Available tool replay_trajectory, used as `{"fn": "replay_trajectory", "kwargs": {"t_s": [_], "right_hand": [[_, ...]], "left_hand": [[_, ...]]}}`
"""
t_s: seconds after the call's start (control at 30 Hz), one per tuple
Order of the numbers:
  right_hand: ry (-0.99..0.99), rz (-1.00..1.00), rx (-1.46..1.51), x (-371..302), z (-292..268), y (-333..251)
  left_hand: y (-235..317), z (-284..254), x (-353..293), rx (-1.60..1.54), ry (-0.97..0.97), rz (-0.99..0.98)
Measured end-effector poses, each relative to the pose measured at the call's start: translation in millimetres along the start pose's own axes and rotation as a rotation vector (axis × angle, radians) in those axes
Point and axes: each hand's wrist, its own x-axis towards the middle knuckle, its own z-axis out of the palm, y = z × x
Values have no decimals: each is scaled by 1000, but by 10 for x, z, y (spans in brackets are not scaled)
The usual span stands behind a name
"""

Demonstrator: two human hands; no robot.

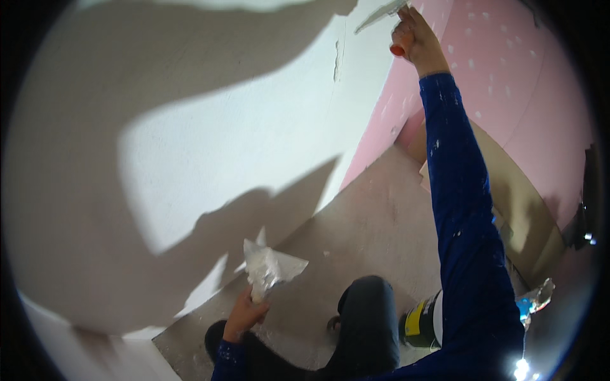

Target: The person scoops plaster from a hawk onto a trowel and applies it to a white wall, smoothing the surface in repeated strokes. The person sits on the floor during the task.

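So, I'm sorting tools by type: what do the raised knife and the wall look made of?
Knife: thin, flat blade, likely metal, smeared white; orange handle looks plastic, gripped by the right hand. Wall: matte white plaster, cracked near the corner.

The putty knife runs off the top edge — its blade's far end is cut away. The bucket hides mostly behind the blue sleeve; bright clutter beside it is too blurred to tell.
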Motion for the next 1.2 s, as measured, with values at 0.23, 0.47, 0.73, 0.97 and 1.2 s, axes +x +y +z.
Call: {"fn": "replay_trajectory", "kwargs": {"t_s": [0.23,0.47,0.73,0.97,1.2], "right_hand": [[552,389,282,-2108,-119,1736],[880,685,563,-3226,252,3678],[943,663,390,-3115,654,4015],[920,668,305,-2858,745,3746],[793,507,181,-1929,574,2848]], "left_hand": [[-304,53,133,50,18,93],[-691,314,273,10,180,-50],[-798,120,407,-71,172,-91],[-711,95,380,-107,206,-69],[-746,23,420,-99,161,-18]]}}
